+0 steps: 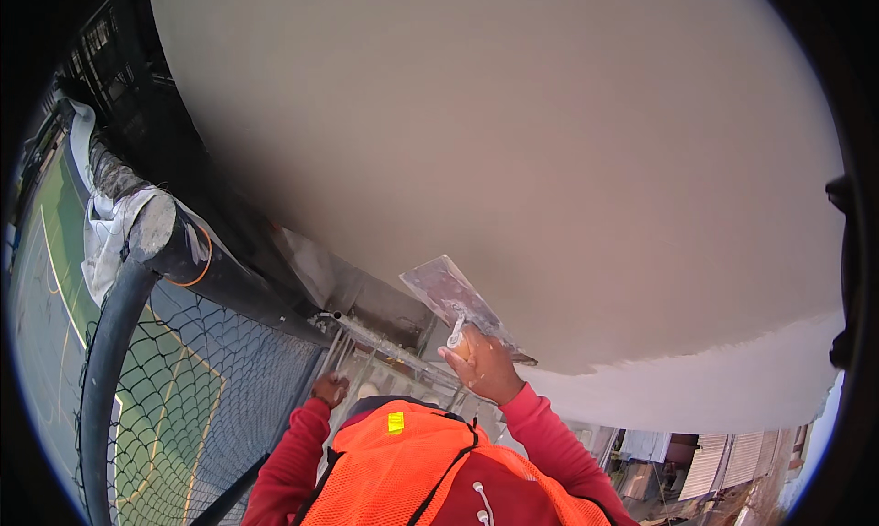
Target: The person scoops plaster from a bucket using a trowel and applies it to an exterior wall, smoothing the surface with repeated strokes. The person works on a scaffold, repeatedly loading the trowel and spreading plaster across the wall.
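Note:
My right hand (490, 370) is closed round the handle of a plastering trowel. The flat rectangular blade (438, 281) of this trowel is smeared with pale plaster and lies close to a large grey-beige plastered wall (549, 141); I cannot tell whether it touches. Whitish smears mark the fingers and the handle. Lower and to the left, my left hand (330, 389) has its fingers curled, beside thin metal bars; whatever it may grip is hidden. Both arms wear red sleeves, and an orange mesh vest (394, 462) covers my chest.
A black chain-link fence (183, 379) with thick posts stands on the left, a green sports court (55, 187) beyond it. A metal pipe (394, 347) crosses below the trowel. A paler band (696, 379) edges the wall. Rooftops (723, 462) show far below at right.

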Available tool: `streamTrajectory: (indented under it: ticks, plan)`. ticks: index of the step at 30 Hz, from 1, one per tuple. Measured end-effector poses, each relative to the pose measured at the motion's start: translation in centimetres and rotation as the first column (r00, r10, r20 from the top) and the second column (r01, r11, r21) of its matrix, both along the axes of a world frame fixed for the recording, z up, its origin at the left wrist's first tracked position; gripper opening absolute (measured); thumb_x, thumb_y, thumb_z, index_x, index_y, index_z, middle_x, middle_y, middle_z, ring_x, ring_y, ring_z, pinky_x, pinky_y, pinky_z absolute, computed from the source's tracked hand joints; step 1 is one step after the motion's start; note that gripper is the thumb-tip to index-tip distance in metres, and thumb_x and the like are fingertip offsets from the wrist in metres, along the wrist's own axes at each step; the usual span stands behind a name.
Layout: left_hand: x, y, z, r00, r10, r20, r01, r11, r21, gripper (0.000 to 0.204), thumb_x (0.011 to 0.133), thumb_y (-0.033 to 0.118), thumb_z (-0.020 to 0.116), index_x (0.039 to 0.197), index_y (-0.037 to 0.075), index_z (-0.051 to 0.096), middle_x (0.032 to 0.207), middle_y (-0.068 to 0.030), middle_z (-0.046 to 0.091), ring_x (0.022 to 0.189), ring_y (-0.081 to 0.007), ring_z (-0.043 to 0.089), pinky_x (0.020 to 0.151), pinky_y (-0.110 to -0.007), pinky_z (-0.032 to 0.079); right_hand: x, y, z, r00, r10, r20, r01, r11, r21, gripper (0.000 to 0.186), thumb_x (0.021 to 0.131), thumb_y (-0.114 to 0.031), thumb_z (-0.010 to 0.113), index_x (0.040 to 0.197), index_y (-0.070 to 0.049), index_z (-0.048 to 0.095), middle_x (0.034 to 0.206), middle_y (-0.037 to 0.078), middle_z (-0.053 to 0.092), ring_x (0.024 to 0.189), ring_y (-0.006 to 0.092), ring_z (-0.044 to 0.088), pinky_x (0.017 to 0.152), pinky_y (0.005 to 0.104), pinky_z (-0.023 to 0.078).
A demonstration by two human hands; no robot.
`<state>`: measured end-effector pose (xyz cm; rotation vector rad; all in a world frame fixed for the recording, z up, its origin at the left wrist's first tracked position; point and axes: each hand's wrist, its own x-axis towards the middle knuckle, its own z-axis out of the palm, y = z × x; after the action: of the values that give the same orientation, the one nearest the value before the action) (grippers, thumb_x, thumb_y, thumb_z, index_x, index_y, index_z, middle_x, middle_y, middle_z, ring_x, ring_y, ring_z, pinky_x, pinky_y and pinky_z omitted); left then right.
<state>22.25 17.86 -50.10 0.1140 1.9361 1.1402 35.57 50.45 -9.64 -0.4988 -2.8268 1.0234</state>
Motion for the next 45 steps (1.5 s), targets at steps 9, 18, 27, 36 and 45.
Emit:
streamTrajectory:
  ticks: [9,18,27,36,45]
  plan:
    - [-0.4,0.0,12.2,0.933,0.163,-0.320,-0.109,0.977,0.181,0.023,0.095,0.025,0.070,0.103,0.003,0.070,0.081,-0.0106,0.069,0.072,-0.0193,0.065,0.071,-0.036,0.053,-6.8,2.5,0.8,0.955,0.233,-0.182,-0.163,0.929,0.333,0.030,0.097,-0.034,0.073,0.103,-0.005,0.068,0.094,0.014,0.072,0.081,0.0350,0.069,0.071,0.0430,0.055]
    - [-7.1,-3.5,43.3,0.101,0.201,-0.974,-0.165,0.969,0.183,0.014,0.098,0.006,0.070,0.110,-0.002,0.070,0.094,-0.0133,0.070,0.086,-0.0248,0.068,0.079,-0.034,0.054,-6.0,1.1,-9.0,0.971,0.232,-0.054,-0.111,0.641,0.760,0.027,0.095,-0.032,0.074,0.114,-0.013,0.076,0.099,0.006,0.074,0.087,0.0281,0.070,0.076,0.0437,0.056]
    - [-17.7,-6.5,52.3,-0.323,-0.316,-0.892,-0.422,0.892,-0.163,0.043,0.102,0.038,0.068,0.130,0.005,0.068,0.126,-0.0217,0.066,0.117,-0.0399,0.065,0.103,-0.052,0.048,-8.1,-0.2,-7.1,1.000,-0.001,0.017,-0.008,0.840,0.542,0.040,0.094,-0.040,0.075,0.106,-0.003,0.066,0.089,0.016,0.072,0.083,0.0365,0.071,0.073,0.0475,0.058]
    - [-20.9,-4.3,50.1,-0.290,-0.404,-0.868,-0.581,0.795,-0.175,0.066,0.098,0.065,0.061,0.134,0.011,0.069,0.130,-0.0213,0.060,0.116,-0.0398,0.066,0.098,-0.053,0.055,-16.3,5.0,5.7,0.950,0.047,-0.308,0.035,0.966,0.254,0.054,0.093,-0.049,0.078,0.077,-0.003,0.055,0.058,0.013,0.058,0.050,0.0297,0.058,0.051,0.0418,0.047]
    - [-20.9,-4.5,50.0,-0.313,-0.382,-0.870,-0.569,0.808,-0.151,0.066,0.094,0.066,0.066,0.131,0.011,0.071,0.127,-0.0183,0.061,0.107,-0.0362,0.070,0.090,-0.049,0.061,-16.7,7.1,11.1,0.882,-0.055,-0.468,0.173,0.962,0.213,0.047,0.096,-0.040,0.080,0.081,-0.002,0.056,0.064,0.004,0.053,0.056,0.0139,0.041,0.053,0.0337,0.042]
